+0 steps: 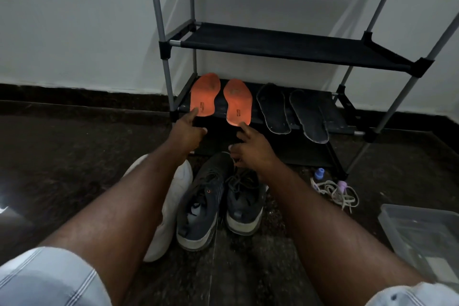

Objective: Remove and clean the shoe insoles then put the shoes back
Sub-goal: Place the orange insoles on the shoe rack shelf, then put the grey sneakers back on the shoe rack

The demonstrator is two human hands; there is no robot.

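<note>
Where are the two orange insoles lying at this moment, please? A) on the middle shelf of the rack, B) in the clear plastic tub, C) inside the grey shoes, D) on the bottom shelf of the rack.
D: both orange insoles lie flat on the bottom shelf of the rack, left of two dark insoles, with the left hand touching one.

Two orange insoles (205, 97) (237, 102) lie flat side by side just above the frame's centre, toes pointing up the picture, heels hanging a bit over the low shelf's front edge; right of them two black insoles (273, 108) (309, 116) lie the same way, angled slightly; bottom centre, a pair of dark grey sneakers (201, 202) (246, 204) sits upright on the floor, laces loose; a white shoe (171, 196) peeks out just left of them, mostly hidden.
</note>
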